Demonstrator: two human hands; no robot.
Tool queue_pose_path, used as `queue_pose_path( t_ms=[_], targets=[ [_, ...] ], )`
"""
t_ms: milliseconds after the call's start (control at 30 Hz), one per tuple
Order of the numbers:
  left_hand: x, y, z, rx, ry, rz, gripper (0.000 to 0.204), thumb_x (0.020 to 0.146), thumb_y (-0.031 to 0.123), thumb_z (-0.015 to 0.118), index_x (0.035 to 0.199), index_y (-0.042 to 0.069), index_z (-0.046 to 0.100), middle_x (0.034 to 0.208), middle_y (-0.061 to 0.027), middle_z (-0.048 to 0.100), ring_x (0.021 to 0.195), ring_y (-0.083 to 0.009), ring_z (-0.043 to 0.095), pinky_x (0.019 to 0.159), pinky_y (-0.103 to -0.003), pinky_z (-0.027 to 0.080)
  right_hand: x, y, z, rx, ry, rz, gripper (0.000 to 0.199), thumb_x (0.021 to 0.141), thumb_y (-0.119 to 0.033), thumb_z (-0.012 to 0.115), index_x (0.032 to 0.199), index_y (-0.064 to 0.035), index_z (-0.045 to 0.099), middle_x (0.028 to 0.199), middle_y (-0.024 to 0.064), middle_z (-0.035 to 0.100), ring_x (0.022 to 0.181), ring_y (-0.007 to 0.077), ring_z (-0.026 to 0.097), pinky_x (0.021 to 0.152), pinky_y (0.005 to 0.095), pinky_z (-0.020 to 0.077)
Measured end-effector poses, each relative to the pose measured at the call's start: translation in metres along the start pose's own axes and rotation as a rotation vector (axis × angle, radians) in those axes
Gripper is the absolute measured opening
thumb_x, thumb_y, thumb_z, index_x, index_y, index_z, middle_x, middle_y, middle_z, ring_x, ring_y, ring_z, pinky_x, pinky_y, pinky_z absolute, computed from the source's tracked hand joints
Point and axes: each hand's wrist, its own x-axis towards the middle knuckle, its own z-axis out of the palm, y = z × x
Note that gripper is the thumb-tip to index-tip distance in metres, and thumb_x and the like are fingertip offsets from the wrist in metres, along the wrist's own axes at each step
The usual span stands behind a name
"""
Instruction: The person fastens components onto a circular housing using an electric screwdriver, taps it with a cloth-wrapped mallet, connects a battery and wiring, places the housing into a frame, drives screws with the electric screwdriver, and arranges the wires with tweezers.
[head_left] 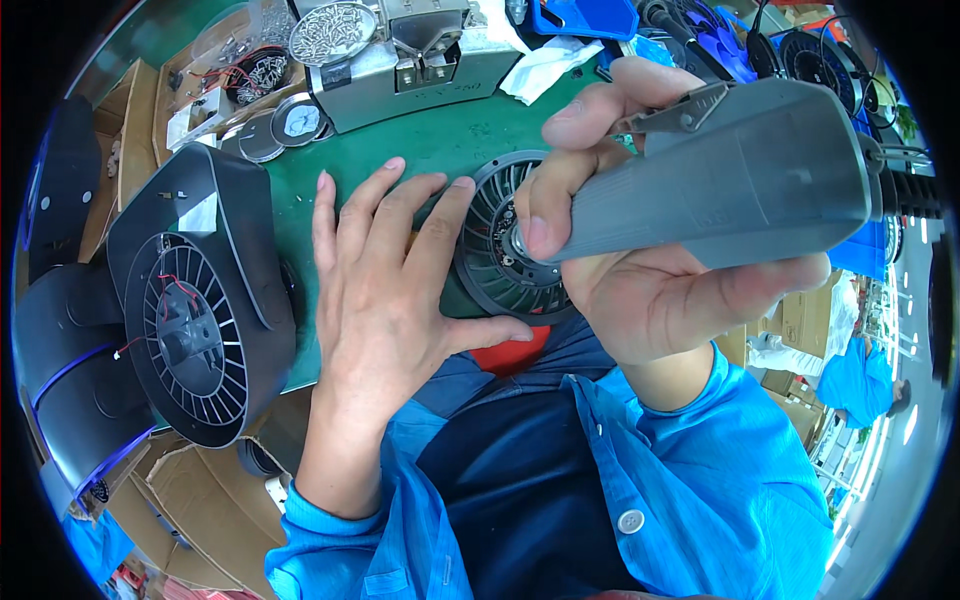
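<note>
My right hand (640, 290) is wrapped around a grey electric screwdriver (720, 180), its lever along the top edge and its tip end over the middle of a round black slotted fan cover (490, 285). Some small parts show at the cover's centre, but the screwdriver and fingers hide much of it. On the cover's left side rests my left hand (385, 265), fingers spread and stretched out, with the index fingertip at the rim and the thumb along the near edge. Whether a screw sits under the tip is hidden.
A black housing (270, 230) with a round slotted opening and red wires stands at left, beside more dark housings (75, 350). Behind are a metal screw feeder (410, 85), a dish of screws (333, 35) and round tins (300, 118). Cardboard boxes (210, 500) lie below left.
</note>
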Motion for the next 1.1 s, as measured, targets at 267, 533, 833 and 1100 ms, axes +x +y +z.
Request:
queue_pose_path(
  t_ms=[267,533,833,1100],
  targets=[
    [-0.002,-0.002,-0.002,-0.007,-0.003,0.000,0.109,0.053,0.059,0.097,0.146,0.009,0.069,0.141,-0.0107,0.065,0.146,-0.0377,0.052,0.129,-0.070,0.025,0.003,-0.003,0.004,-0.038,-0.042,0.010,0.126,0.093,-0.100,0.037,0.166,0.0022,0.033,0.148,0.0251,0.057,0.088,0.0280,0.076,0.078,0.0357,0.0612],
    [0.000,-0.001,-0.002,-0.023,-0.008,-0.004,0.107,0.054,0.057,0.098,0.146,0.009,0.069,0.141,-0.0110,0.066,0.145,-0.0376,0.052,0.129,-0.069,0.024,0.002,-0.011,0.018,-0.050,0.118,0.048,0.130,0.093,-0.098,0.045,0.164,0.0098,0.032,0.145,0.0277,0.061,0.091,0.0291,0.077,0.079,0.0366,0.0608],
    [-0.001,0.000,-0.003,-0.024,-0.009,-0.008,0.106,0.054,0.054,0.098,0.145,0.008,0.069,0.140,-0.0110,0.065,0.146,-0.0375,0.052,0.130,-0.069,0.024,-0.006,-0.021,0.002,-0.227,-0.152,0.063,0.131,0.090,-0.100,0.044,0.163,0.0081,0.035,0.146,0.0270,0.059,0.088,0.0275,0.076,0.077,0.0375,0.0598],
    [-0.002,0.000,-0.002,-0.027,0.006,-0.006,0.107,0.052,0.055,0.099,0.144,0.008,0.070,0.141,-0.0107,0.065,0.147,-0.0379,0.052,0.130,-0.069,0.024,0.007,-0.006,-0.015,-0.086,-0.314,-0.004,0.126,0.093,-0.100,0.040,0.164,0.0038,0.037,0.147,0.0262,0.057,0.088,0.0277,0.076,0.075,0.0380,0.0589]
  ],
)
